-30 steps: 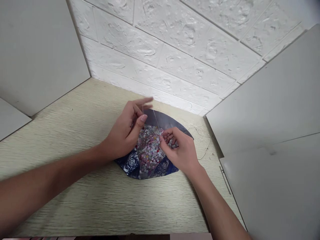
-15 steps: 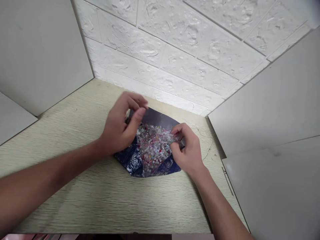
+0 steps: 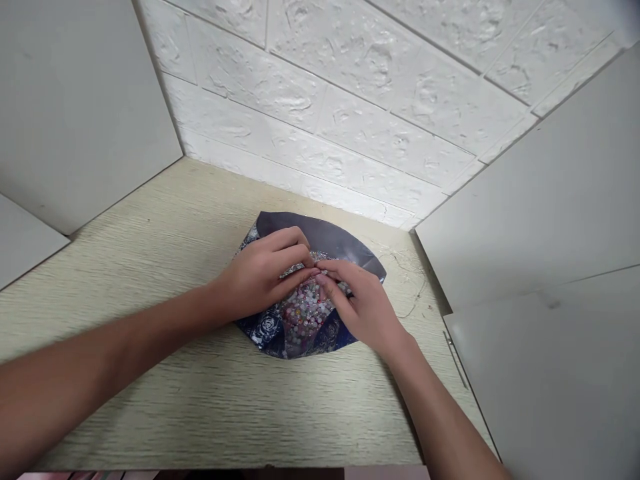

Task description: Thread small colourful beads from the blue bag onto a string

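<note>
A dark blue bag (image 3: 320, 230) with silvery rose prints lies open on the wood-grain tabletop, its grey inside showing. Loose beads (image 3: 305, 310) in white, pink, red and clear fill its middle. Over the beads, my left hand (image 3: 275, 267) reaches in from the left with thumb and fingertips pinched together. From the right, my right hand (image 3: 357, 293) meets it, thumb and forefinger also closed. The two sets of fingertips touch or nearly touch above the pile. Whatever is between them is too small to make out.
A white brick-patterned wall (image 3: 300, 120) rises behind the tabletop (image 3: 225, 400). White panels stand at the left (image 3: 85, 107) and right (image 3: 550, 220). Thin loose thread (image 3: 420, 287) lies to the right of the bag, near the right panel.
My left hand has come down and right from above the bag's left side. My right hand has moved left, so the fingertips now meet over the beads.
</note>
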`<state>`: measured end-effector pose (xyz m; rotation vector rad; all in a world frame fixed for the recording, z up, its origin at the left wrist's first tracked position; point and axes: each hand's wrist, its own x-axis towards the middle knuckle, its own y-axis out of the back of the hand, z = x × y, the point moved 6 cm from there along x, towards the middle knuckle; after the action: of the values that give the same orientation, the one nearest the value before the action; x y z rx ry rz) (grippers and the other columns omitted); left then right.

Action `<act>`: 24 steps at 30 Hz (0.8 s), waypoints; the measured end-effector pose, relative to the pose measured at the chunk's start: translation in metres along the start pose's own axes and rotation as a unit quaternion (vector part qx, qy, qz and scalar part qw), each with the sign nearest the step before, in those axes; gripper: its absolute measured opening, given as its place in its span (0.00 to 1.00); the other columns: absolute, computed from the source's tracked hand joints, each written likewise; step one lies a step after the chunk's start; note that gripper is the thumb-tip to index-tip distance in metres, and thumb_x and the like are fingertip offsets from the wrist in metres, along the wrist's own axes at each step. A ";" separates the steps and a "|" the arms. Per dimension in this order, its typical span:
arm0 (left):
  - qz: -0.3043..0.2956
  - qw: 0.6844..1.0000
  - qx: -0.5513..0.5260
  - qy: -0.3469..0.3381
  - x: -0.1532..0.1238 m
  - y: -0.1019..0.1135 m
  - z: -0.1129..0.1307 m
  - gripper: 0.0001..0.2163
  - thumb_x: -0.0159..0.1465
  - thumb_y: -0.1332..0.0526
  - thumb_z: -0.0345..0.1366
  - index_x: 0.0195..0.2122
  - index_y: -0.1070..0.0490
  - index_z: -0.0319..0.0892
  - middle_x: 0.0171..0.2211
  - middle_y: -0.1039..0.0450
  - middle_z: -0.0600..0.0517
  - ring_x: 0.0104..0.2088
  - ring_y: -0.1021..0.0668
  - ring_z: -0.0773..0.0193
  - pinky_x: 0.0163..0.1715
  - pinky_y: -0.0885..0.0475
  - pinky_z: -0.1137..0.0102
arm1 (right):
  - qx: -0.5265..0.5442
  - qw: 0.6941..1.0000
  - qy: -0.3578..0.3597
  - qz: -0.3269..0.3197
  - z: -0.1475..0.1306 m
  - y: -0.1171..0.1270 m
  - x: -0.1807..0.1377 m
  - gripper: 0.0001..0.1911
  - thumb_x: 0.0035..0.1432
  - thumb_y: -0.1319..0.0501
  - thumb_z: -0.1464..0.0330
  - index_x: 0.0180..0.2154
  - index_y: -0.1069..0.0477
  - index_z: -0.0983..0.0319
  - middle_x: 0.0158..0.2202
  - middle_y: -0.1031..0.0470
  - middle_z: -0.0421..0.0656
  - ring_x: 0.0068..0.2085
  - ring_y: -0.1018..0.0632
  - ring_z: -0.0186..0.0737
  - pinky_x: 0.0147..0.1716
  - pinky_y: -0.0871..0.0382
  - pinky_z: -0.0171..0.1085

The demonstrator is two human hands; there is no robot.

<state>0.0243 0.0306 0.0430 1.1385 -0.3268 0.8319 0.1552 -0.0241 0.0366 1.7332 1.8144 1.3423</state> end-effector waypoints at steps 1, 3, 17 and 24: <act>0.000 1.000 0.001 0.000 0.000 0.000 0.000 0.05 0.66 0.45 0.31 0.34 0.32 0.40 0.35 0.33 0.50 0.37 0.28 0.65 0.37 0.31 0.70 | -0.004 1.000 -0.006 0.010 0.001 0.001 0.000 0.10 0.66 0.48 0.65 0.44 0.31 0.59 0.35 0.24 0.42 0.36 0.25 0.37 0.36 0.32 0.37; 0.000 1.000 0.001 -0.004 0.000 0.000 0.002 0.05 0.66 0.45 0.31 0.34 0.32 0.40 0.35 0.33 0.49 0.37 0.28 0.65 0.37 0.31 0.70 | -0.014 1.000 -0.021 0.017 0.003 0.003 0.000 0.09 0.66 0.48 0.66 0.40 0.31 0.59 0.31 0.27 0.40 0.31 0.27 0.35 0.32 0.34 0.35; -0.129 0.956 0.230 0.124 0.000 -0.013 -0.019 0.11 0.58 0.45 0.35 0.36 0.26 0.38 0.34 0.27 0.43 0.35 0.25 0.52 0.28 0.33 0.63 | -0.088 0.993 -0.082 0.004 0.011 0.000 -0.001 0.07 0.63 0.47 0.66 0.35 0.31 0.60 0.21 0.32 0.35 0.22 0.33 0.30 0.23 0.45 0.33; -0.150 0.972 0.133 0.122 -0.003 -0.019 -0.020 0.11 0.62 0.43 0.36 0.42 0.24 0.42 0.39 0.29 0.46 0.40 0.25 0.56 0.36 0.30 0.65 | -0.100 0.992 -0.072 -0.001 0.009 0.000 -0.001 0.08 0.63 0.46 0.65 0.36 0.30 0.60 0.22 0.31 0.36 0.23 0.31 0.31 0.23 0.44 0.33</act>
<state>0.0327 0.0445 0.0203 1.2790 0.1633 0.7496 0.1623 -0.0213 0.0314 1.6738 1.5477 1.3123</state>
